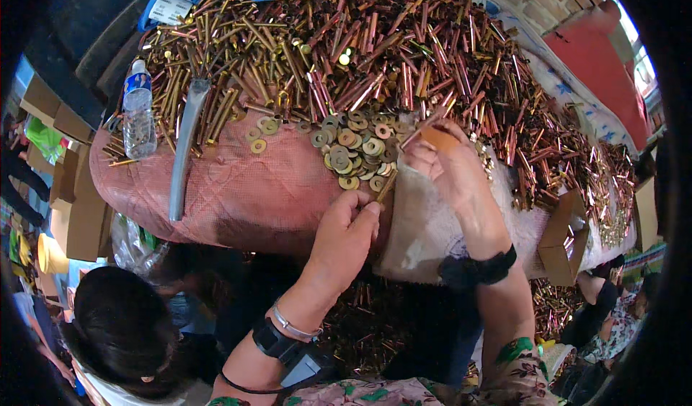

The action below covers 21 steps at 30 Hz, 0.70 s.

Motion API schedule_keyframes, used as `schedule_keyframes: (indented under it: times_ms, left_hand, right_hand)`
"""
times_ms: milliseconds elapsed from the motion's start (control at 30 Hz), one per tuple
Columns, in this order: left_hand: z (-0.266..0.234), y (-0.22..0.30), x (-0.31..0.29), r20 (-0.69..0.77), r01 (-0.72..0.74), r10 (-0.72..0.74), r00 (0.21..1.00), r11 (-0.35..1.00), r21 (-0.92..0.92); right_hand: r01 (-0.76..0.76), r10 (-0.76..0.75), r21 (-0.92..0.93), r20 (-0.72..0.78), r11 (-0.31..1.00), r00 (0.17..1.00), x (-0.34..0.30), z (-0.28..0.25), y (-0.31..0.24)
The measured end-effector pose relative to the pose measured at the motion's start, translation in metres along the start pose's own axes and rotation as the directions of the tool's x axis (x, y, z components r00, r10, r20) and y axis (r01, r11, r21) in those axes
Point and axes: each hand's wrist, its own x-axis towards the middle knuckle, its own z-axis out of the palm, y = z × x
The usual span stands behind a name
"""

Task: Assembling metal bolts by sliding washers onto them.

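Note:
My left hand (349,226) pinches a thin brass-coloured bolt (387,188) between thumb and forefinger, just below a pile of washers (347,145). My right hand (450,157) is closed around a pinkish metal sleeve (414,136) that points down to the left. An orange patch (440,141) shows at the right fingers; I cannot tell what it is. Behind both hands lies a large heap of coppery and brass-coloured bolts and sleeves (404,53). Several loose washers (264,134) lie left of the pile.
A pink woven sack (238,183) and a white sack (418,226) form the work surface. On the left are a grey metal bar (189,146) and a clear water bottle (138,118). A cardboard box (566,237) stands at right. Another person's head (122,327) is close at lower left.

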Motion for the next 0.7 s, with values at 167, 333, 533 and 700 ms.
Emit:
schedule_keyframes:
  times_ms: [167, 333, 533, 700]
  left_hand:
    - [0.007, -0.001, -0.004, 0.039, -0.036, 0.033, 0.999, 0.997, 0.070]
    - [0.011, 0.000, -0.008, 0.018, -0.098, 0.096, 0.995, 0.975, 0.199]
    - [0.011, 0.000, -0.010, 0.021, -0.217, 0.235, 0.972, 0.855, 0.471]
    - [0.016, 0.000, -0.011, 0.033, -0.160, 0.158, 0.987, 0.944, 0.287]
  right_hand:
    - [0.076, -0.090, 0.131, 0.104, 0.988, 0.991, -0.039, -0.005, 0.007]
    - [0.050, -0.069, 0.132, 0.136, 0.990, 0.988, -0.043, -0.015, 0.008]
    - [-0.029, 0.026, 0.116, 0.024, 0.993, 0.999, -0.052, -0.020, 0.011]
    - [-0.203, 0.202, 0.042, 0.035, 0.978, 0.979, -0.072, -0.007, 0.013]
